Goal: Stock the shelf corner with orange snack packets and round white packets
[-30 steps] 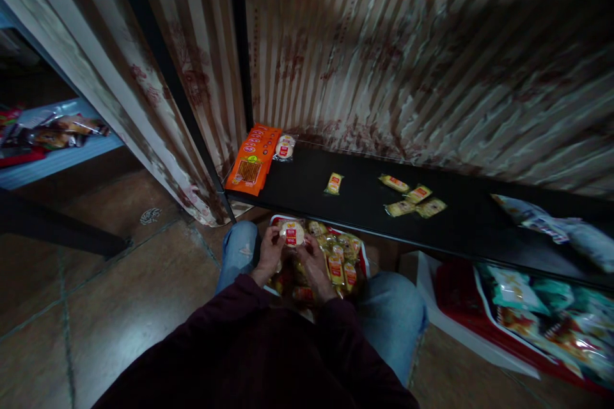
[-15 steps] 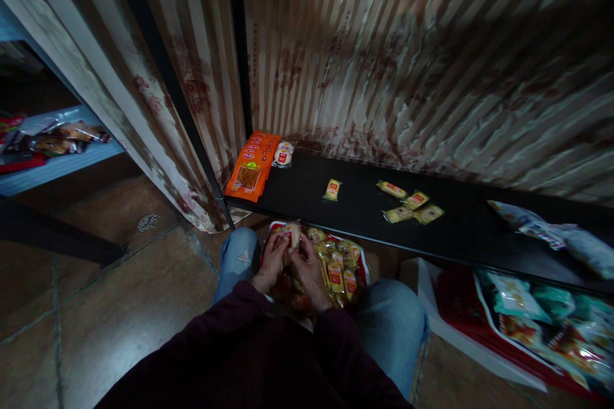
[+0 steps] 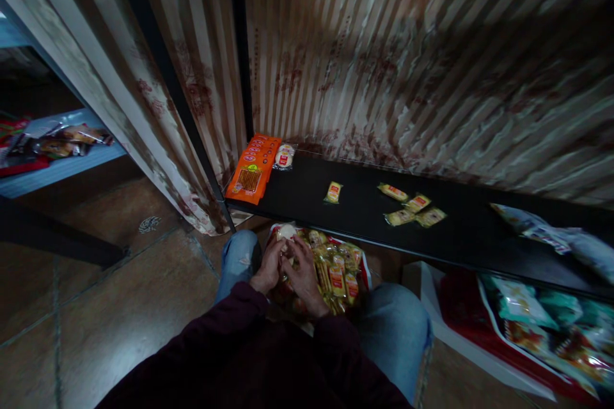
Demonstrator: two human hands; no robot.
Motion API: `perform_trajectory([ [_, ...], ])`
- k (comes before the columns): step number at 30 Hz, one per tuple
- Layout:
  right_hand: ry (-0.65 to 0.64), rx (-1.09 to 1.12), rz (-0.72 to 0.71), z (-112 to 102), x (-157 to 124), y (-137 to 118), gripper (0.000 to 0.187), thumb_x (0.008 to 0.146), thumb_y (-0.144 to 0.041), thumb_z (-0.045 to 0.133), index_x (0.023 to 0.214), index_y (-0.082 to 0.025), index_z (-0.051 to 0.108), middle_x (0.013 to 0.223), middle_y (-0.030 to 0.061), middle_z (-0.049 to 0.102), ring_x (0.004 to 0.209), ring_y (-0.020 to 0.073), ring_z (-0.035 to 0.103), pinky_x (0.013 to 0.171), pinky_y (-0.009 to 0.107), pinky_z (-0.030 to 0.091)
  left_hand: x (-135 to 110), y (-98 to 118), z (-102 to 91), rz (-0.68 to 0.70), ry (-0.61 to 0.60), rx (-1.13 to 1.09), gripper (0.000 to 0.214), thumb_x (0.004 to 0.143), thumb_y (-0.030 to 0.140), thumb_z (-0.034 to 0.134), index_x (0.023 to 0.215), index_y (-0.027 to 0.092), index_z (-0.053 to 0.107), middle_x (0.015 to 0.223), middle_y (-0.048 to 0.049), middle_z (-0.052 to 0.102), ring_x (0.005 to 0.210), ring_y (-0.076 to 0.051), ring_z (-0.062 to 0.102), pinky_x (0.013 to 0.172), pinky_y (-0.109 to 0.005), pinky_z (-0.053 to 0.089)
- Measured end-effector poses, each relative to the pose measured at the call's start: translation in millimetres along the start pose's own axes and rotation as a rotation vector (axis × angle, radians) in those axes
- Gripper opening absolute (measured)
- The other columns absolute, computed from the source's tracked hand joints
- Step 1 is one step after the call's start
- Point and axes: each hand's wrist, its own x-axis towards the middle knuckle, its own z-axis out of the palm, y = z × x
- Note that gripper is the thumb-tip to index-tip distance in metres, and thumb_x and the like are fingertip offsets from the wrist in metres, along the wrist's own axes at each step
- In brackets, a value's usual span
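Observation:
Between my knees stands a red and white bin (image 3: 368, 275) of small yellow-wrapped snack packs (image 3: 336, 281). Over its left part, my left hand (image 3: 271, 263) and my right hand (image 3: 303, 272) are close together, both closed around a round, pale rice cracker packet (image 3: 286, 231). Its upper part sticks out beyond my fingertips; the rest is hidden by my hands. On the black shelf (image 3: 355, 217) in front lie an orange snack bag (image 3: 253, 169), a similar round cracker packet (image 3: 284, 156), a single yellow pack (image 3: 333, 192) and a loose group of yellow packs (image 3: 416, 203).
A crumpled silvery bag (image 3: 566, 239) lies at the shelf's right end. Below it stands a red and white bin (image 3: 460, 307) of green and orange packets. Black posts (image 3: 165, 70) and a striped curtain (image 3: 384, 77) border the shelf. At left is a blue shelf (image 3: 62, 169) with packets.
The cracker packet has turned in my hands; its red label, visible before, is now out of sight. My right hand's fingers have moved up over it. The packs on the shelf stay put.

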Motion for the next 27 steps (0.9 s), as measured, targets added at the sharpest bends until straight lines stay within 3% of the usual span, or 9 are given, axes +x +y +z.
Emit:
perform_trajectory([
  [4,0.027,-0.02,0.013,-7,3,-1,0.029,0.08,-0.031,0.052,0.104,-0.025,0.068,0.123,0.0085,0.059,0.116,0.0247,0.051,0.103,0.045,0.038,7,-1,-2.6,-0.027,0.054,-0.029,0.041,0.06,0.045,0.07,0.089,0.016,0.065,0.08,-0.0055,0.069,0.081,-0.021,0.065,0.071,-0.03,0.05],
  [9,0.132,-0.082,0.027,-10,6,6,0.029,0.08,-0.031,0.05,0.102,-0.023,0.067,0.115,0.0094,0.062,0.111,0.0246,0.054,0.1,0.044,0.04,6,0,-0.2,-0.051,0.05,-0.059,0.043,0.061,0.046,0.072,0.091,0.016,0.065,0.087,-0.0076,0.07,0.079,-0.02,0.065,0.069,-0.029,0.05],
  [12,0.108,-0.08,0.043,-11,5,5,0.032,0.081,-0.034,0.05,0.107,-0.024,0.066,0.112,0.0094,0.064,0.107,0.0248,0.056,0.097,0.043,0.042,3,0,1.3,-0.017,0.049,-0.013,0.042,0.062,0.045,0.074,0.091,0.016,0.066,0.088,-0.0068,0.07,0.08,-0.02,0.065,0.069,-0.028,0.05],
  [17,0.038,-0.084,0.093,-8,0,-3,0.041,0.084,-0.044,0.05,0.117,-0.023,0.062,0.124,0.0109,0.061,0.115,0.026,0.054,0.101,0.044,0.04,-3,1,2.0,0.034,-0.055,0.093,0.043,0.066,0.048,0.072,0.094,0.016,0.069,0.092,-0.008,0.071,0.092,-0.023,0.065,0.081,-0.031,0.05],
  [22,0.055,-0.092,0.079,-4,-1,-6,0.051,0.082,-0.047,0.051,0.122,-0.017,0.058,0.126,0.0143,0.059,0.115,0.0266,0.054,0.1,0.045,0.04,-7,1,1.9,0.15,-0.061,0.237,0.054,0.071,0.055,0.066,0.107,0.015,0.068,0.123,-0.0115,0.063,0.122,-0.027,0.052,0.108,-0.039,0.035],
  [27,0.062,-0.089,0.158,-7,2,-7,0.048,0.082,-0.047,0.048,0.116,-0.016,0.061,0.114,0.0141,0.065,0.102,0.025,0.06,0.091,0.04,0.045,-13,5,4.3,0.141,-0.096,0.269,0.051,0.079,0.051,0.06,0.119,0.02,0.063,0.134,-0.0093,0.056,0.129,-0.026,0.046,0.111,-0.04,0.033],
])
